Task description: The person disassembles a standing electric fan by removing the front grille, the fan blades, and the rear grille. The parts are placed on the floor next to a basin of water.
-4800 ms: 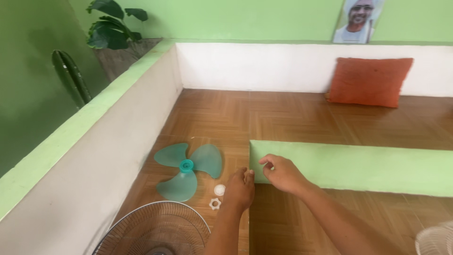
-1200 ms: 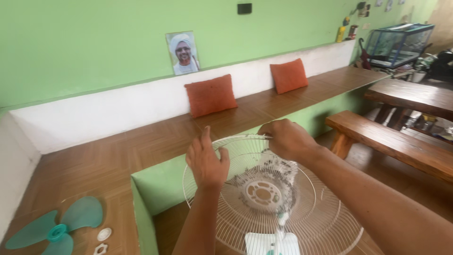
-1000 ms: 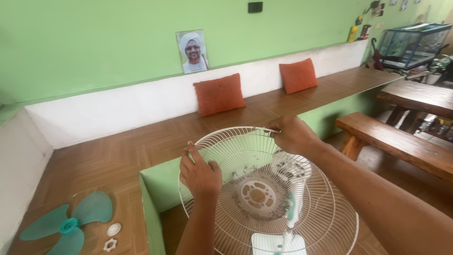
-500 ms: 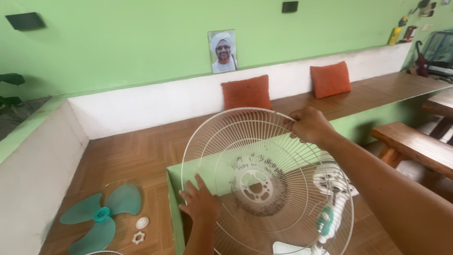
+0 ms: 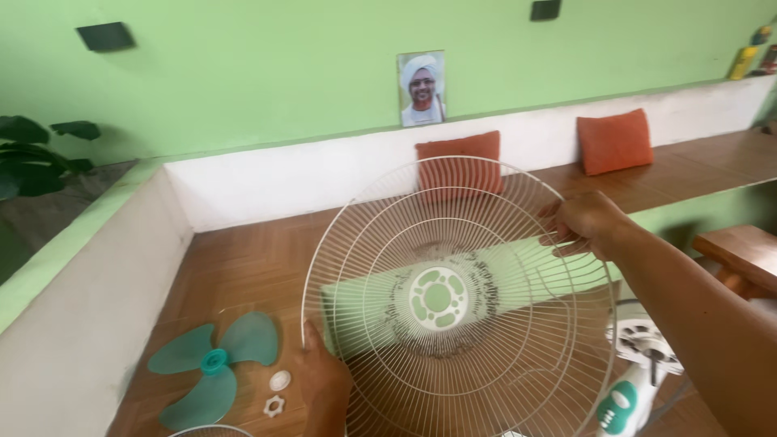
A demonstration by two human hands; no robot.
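A white wire grille [image 5: 453, 299], round, dusty towards its hub, is being held upright above the wooden bench [image 5: 243, 267]. Its upper right rim is being gripped by the right hand [image 5: 584, 225], fingers curled shut around the wires; its lower left rim is being clasped by the left hand [image 5: 324, 376]. Left of the grille, one teal blade [image 5: 212, 366] is lying flat. Between blade and grille, two small white pieces are lying: a cap [image 5: 280, 379] and a nut [image 5: 273, 405]. Behind the grille, two orange cushions [image 5: 613, 141] are leaning.
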